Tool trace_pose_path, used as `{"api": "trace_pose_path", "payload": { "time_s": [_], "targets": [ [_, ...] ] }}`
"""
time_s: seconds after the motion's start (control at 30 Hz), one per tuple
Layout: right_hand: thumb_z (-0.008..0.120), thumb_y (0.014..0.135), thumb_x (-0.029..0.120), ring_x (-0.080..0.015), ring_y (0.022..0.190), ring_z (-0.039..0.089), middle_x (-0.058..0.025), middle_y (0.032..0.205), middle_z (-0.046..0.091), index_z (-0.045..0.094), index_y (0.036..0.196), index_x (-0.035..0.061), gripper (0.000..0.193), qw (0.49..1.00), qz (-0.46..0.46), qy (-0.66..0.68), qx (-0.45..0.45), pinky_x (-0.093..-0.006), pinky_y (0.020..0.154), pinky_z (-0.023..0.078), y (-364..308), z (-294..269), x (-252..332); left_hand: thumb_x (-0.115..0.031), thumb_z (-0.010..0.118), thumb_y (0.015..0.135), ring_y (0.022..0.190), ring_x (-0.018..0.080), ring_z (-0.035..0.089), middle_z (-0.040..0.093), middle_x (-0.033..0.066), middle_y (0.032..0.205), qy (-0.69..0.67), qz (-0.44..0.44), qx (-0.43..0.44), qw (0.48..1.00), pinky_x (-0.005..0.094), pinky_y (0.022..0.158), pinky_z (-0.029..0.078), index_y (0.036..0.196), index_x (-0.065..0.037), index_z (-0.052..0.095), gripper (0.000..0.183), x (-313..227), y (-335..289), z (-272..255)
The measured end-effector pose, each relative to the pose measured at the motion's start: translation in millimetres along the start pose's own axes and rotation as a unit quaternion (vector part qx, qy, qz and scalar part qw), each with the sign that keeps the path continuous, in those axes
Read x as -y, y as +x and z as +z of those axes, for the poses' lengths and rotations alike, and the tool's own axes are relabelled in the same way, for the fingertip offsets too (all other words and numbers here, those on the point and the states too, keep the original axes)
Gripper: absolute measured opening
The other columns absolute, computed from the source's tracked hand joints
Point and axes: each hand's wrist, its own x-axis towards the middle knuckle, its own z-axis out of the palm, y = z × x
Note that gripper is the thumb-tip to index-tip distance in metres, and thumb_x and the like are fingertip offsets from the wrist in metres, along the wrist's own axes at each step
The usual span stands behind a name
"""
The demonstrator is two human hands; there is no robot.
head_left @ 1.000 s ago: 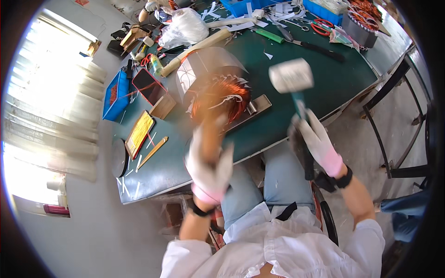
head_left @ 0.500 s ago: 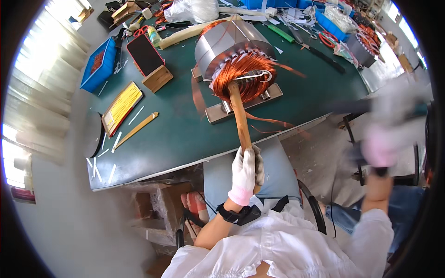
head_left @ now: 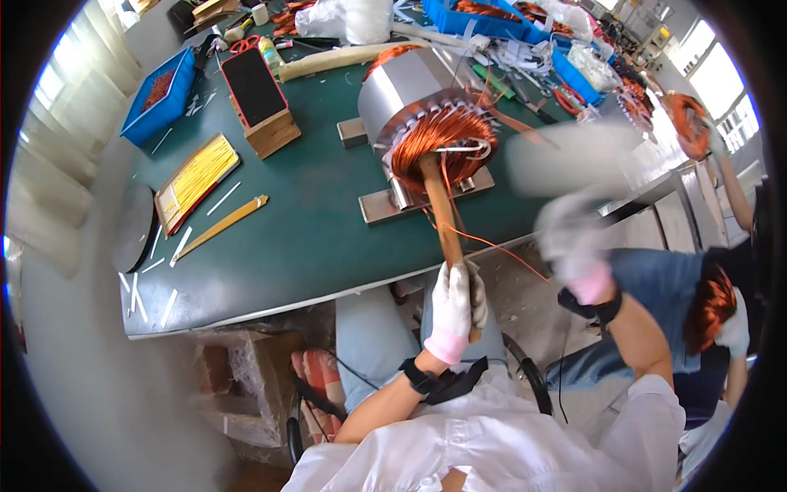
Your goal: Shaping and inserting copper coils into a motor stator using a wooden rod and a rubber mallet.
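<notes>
My left hand [head_left: 452,305], in a white glove with a pink cuff, grips a wooden stick [head_left: 443,215]. The stick's far end rests against the orange copper windings [head_left: 434,139] on the near face of a steel motor stator [head_left: 410,90]. Metal support bars [head_left: 379,208] lie beneath the stator. To the right, my gloved right hand [head_left: 574,242] is smeared by motion. Its fingers seem wrapped round a tool, apparently a mallet, with a pale blurred head [head_left: 578,158] above the table edge. Loose copper wires [head_left: 508,252] trail near the stick.
A phone [head_left: 252,88] leans on a wood block [head_left: 272,135]. At left are yellow strips [head_left: 197,184], a flat yellowish stick [head_left: 220,230] and a blue bin [head_left: 160,94]. Scissors and a dark knife lie behind. At right, a co-worker holds copper coils [head_left: 710,312].
My right hand and its blurred tool have swung leftward, closer to the stator. My left hand still holds the stick against the windings. The whole view has shifted, showing the co-worker at right.
</notes>
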Motion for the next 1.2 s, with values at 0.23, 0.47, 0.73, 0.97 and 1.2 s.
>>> {"api": "trace_pose_path", "payload": {
  "time_s": [0.23, 0.47, 0.73, 0.97, 1.2],
  "targets": [
    [0.05, 0.088, 0.012, -0.0207, 0.074, 0.058, -0.0101, 0.095, 0.058, 0.055, 0.106, 0.0034, 0.02, 0.989, 0.119, -0.061, -0.055, -0.0301, 0.056, 0.047, -1, -121, 74, -0.047, 0.042, 0.094, 0.037, 0.0079, 0.031, 0.038, -0.0001, 0.057, -0.023, -0.015, 0.047, 0.999, 0.0226, 0.033, 0.027, 0.093, -0.011, 0.043, 0.036, -12, -17, 29],
    [0.054, 0.084, 0.02, -0.0347, 0.06, 0.054, -0.0186, 0.072, 0.058, 0.053, 0.091, 0.0041, 0.017, 0.977, 0.131, -0.049, -0.164, -0.0425, 0.052, 0.043, -36, 8, -21, -0.049, 0.042, 0.093, 0.037, 0.0071, 0.026, 0.037, -0.0012, 0.058, -0.204, -0.059, 0.136, 0.968, 0.022, 0.034, 0.023, 0.091, -0.011, 0.044, 0.039, 6, 3, 9],
    [0.044, 0.092, 0.032, -0.0115, 0.041, 0.039, -0.0004, 0.054, 0.039, 0.048, 0.075, 0.0078, 0.03, 0.932, 0.088, 0.137, -0.323, -0.0274, 0.036, 0.031, 24, -82, 86, -0.045, 0.044, 0.094, 0.038, 0.008, 0.032, 0.039, 0.0008, 0.057, 0.006, -0.026, 0.07, 0.997, 0.0224, 0.035, 0.029, 0.091, -0.009, 0.044, 0.036, -13, -15, -3],
    [0.06, 0.083, 0.017, -0.0308, 0.046, 0.049, -0.015, 0.056, 0.05, 0.052, 0.086, 0.0016, 0.018, 0.963, 0.218, -0.098, -0.125, -0.0345, 0.047, 0.041, -35, 58, -23, -0.045, 0.044, 0.094, 0.038, 0.0082, 0.031, 0.039, -0.0003, 0.058, -0.037, -0.05, 0.065, 0.996, 0.0223, 0.035, 0.029, 0.089, -0.009, 0.042, 0.037, -5, -15, -24],
    [0.052, 0.088, 0.015, -0.0041, 0.046, 0.047, -0.0016, 0.07, 0.055, 0.053, 0.094, 0.0007, 0.015, 0.888, 0.334, 0.22, -0.226, -0.0206, 0.044, 0.038, -65, 32, -21, 0.003, 0.062, 0.076, 0.056, 0.006, 0.045, 0.052, 0.0021, 0.083, 0.309, 0.287, -0.187, 0.887, 0.0193, 0.048, 0.04, 0.113, -0.005, 0.041, 0.044, -56, -27, -44]
  ]
}}
